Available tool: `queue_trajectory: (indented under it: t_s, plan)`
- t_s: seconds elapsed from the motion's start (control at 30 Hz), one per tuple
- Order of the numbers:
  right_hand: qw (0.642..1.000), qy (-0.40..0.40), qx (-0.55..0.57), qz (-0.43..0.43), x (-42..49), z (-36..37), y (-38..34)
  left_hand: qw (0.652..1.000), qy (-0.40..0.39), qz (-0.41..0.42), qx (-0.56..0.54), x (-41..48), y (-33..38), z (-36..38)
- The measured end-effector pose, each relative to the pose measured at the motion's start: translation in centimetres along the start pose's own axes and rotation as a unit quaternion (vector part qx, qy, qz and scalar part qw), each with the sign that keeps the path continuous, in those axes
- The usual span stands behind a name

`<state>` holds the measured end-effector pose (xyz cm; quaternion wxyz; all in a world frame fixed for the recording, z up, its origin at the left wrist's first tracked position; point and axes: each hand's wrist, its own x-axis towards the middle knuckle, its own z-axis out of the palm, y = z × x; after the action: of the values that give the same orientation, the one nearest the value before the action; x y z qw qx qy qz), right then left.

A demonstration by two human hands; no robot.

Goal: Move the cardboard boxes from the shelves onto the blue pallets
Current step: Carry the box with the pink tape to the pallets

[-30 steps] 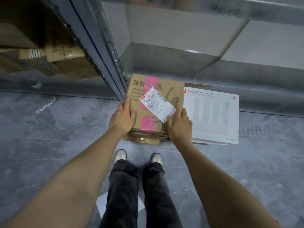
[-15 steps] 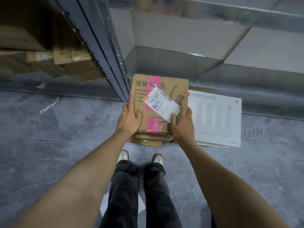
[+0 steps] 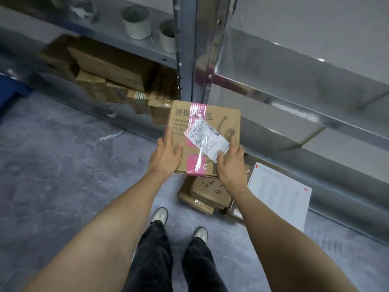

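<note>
Cardboard box [image 3: 224,116] – brown, sealed with a strip of pink tape [image 3: 197,107] and bearing a white barcode label [image 3: 206,138] stuck on at a slant – is held up off the floor [image 3: 63,165] between both hands, just in front of the grey shelf upright [image 3: 189,60]. The left hand [image 3: 166,157] grips its left edge, thumb lying on the top face and fingers curled round the side. The right hand [image 3: 230,165] grips the near right corner, thumb pressing the lower edge of the label, fingers wrapped round the right side. Both arms reach forward and are bare.

Below the held box lies a small pile of flatter cardboard boxes [image 3: 210,192], one marked with dark scribbles, and just to their right a flat white box [image 3: 277,197] with a small red logo in its corner. To the left of the upright, a low shelf carries stacked cardboard boxes [image 3: 109,72] – several of them blurred. On the shelf above stand two white pots [image 3: 136,24] with green plants. A corner of a blue pallet [image 3: 10,89] shows at the far left edge, well apart from the held box. At the bottom are dark trousers [image 3: 155,253] and pale shoes [image 3: 160,214] on the grey mottled floor.
</note>
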<state>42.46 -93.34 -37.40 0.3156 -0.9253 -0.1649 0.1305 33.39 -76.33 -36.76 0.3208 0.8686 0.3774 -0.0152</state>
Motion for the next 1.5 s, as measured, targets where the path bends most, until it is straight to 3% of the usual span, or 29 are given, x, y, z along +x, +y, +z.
queue_trajectory:
  t_s: [0.27, 0.67, 1.1, 1.5]
  plan:
    - [0.991, -0.074, -0.028, -0.109, -0.4, 2.5, -9.4, 0.990, 0.104, -0.082, -0.038, -3.0, -5.4, -7.5]
    - [0.952, -0.162, -0.047, -0.254, -2.7, 11.0, -27.2, 0.949, 0.238, -0.185, -0.089, -5.5, -18.2, -20.0]
    - [0.910, -0.208, -0.046, -0.356, -7.3, 25.6, -48.6, 0.906, 0.324, -0.249, -0.111, -6.6, -35.6, -36.4]
    - [0.858, -0.269, -0.055, -0.433, -7.9, 37.1, -63.4, 0.865, 0.360, -0.329, -0.121, -4.5, -47.5, -46.0]
